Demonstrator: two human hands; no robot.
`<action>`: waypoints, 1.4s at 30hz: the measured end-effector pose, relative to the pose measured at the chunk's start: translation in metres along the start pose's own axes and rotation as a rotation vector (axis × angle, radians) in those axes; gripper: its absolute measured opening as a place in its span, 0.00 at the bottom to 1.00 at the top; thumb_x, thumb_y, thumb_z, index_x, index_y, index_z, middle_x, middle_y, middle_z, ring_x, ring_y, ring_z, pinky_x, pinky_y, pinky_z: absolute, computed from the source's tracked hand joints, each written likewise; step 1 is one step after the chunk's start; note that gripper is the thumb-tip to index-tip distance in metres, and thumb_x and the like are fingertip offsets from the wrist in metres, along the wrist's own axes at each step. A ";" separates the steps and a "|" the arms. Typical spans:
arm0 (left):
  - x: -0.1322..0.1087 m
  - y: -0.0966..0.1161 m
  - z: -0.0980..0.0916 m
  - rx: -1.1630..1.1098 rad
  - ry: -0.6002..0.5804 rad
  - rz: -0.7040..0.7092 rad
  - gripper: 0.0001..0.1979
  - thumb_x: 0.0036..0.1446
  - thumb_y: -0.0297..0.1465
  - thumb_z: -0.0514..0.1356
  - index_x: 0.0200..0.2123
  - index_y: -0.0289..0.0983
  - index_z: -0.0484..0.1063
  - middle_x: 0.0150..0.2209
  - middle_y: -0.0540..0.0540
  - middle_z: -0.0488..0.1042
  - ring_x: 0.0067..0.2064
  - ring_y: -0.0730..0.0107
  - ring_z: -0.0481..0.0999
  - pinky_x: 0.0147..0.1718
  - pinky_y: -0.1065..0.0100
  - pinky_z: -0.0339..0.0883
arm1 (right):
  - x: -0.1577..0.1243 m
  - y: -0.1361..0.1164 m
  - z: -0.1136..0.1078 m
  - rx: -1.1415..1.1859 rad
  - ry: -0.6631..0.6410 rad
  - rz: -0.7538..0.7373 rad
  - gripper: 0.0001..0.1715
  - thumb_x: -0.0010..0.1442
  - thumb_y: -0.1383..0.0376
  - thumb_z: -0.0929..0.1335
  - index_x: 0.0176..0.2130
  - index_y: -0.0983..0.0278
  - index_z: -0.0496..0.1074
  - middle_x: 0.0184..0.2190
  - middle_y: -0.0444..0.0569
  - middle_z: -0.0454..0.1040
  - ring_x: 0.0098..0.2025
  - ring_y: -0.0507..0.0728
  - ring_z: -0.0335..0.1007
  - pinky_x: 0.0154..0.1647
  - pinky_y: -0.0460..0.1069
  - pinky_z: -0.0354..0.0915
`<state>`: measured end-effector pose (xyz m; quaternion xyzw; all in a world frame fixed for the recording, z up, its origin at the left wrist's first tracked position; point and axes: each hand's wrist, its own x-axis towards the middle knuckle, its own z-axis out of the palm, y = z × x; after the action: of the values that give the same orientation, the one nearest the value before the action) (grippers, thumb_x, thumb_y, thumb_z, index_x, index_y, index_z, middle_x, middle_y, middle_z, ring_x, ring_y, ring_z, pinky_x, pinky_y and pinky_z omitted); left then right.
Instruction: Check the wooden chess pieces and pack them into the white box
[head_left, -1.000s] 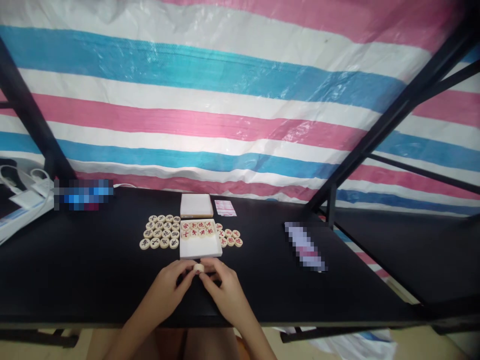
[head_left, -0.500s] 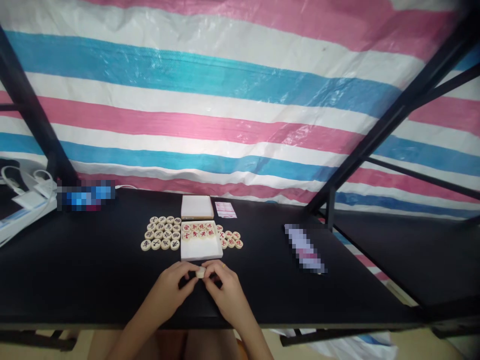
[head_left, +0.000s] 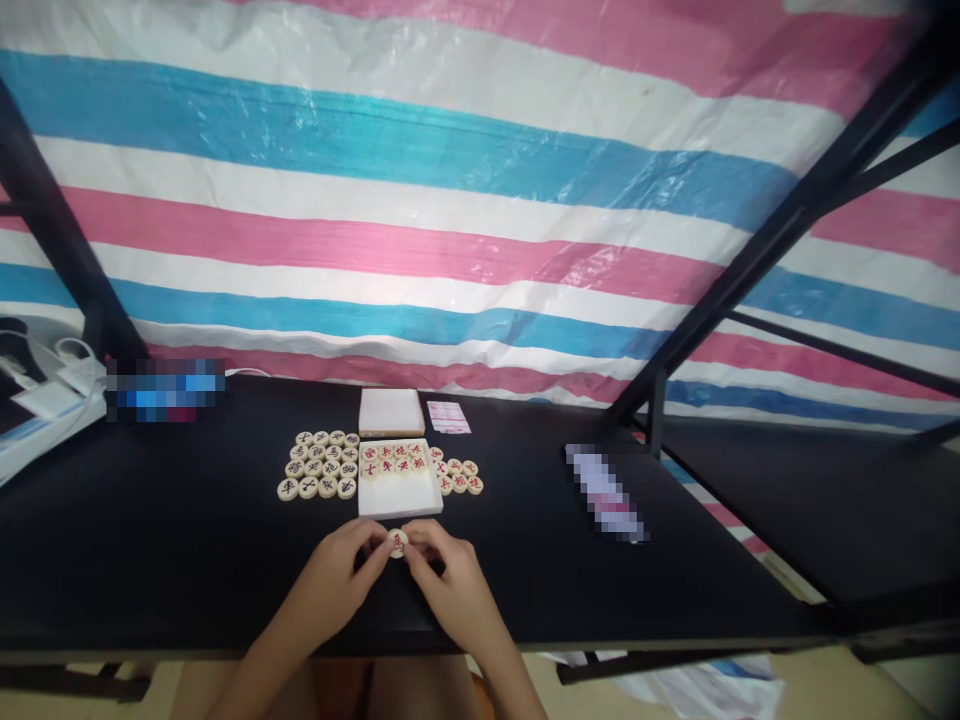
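In the head view, the red horse Chinese chess piece (head_left: 397,543) has just turned: 0.5 seconds ago its face was hidden, and now its red sign can be read. The left hand (head_left: 337,560) and right hand (head_left: 455,562) pinch it from its 2 sides, with only a small gap between thumb and finger. At 12 o'clock from it is the white box tray (head_left: 401,498) with 8 red pieces (head_left: 385,467). The 16 black pieces (head_left: 314,468) lie toward 10 or 11 o'clock, and 7 loose red pieces (head_left: 460,483) toward 1 o'clock.
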<state>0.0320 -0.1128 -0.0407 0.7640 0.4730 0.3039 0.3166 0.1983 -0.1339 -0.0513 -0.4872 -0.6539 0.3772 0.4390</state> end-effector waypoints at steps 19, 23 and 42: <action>0.000 -0.015 0.006 -0.037 -0.017 0.083 0.11 0.58 0.27 0.52 0.40 0.42 0.72 0.39 0.47 0.76 0.40 0.66 0.74 0.41 0.66 0.68 | 0.002 0.007 -0.001 -0.113 0.055 -0.056 0.09 0.57 0.71 0.63 0.36 0.60 0.71 0.36 0.46 0.75 0.39 0.54 0.71 0.36 0.46 0.66; 0.000 -0.011 0.005 -0.048 -0.013 0.088 0.09 0.57 0.26 0.53 0.37 0.41 0.72 0.38 0.48 0.75 0.39 0.67 0.74 0.41 0.67 0.68 | 0.002 0.007 0.000 -0.089 0.043 -0.071 0.08 0.56 0.72 0.64 0.34 0.61 0.69 0.38 0.46 0.75 0.41 0.54 0.71 0.37 0.46 0.66; 0.000 -0.006 0.002 0.006 0.009 0.043 0.10 0.60 0.33 0.53 0.31 0.39 0.73 0.33 0.48 0.75 0.37 0.66 0.74 0.39 0.68 0.67 | 0.000 0.001 -0.001 -0.052 -0.007 -0.011 0.13 0.61 0.64 0.63 0.45 0.63 0.71 0.31 0.45 0.77 0.33 0.53 0.73 0.38 0.44 0.66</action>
<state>0.0305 -0.1112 -0.0466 0.7735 0.4588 0.3126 0.3057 0.1994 -0.1332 -0.0517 -0.4934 -0.6677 0.3594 0.4262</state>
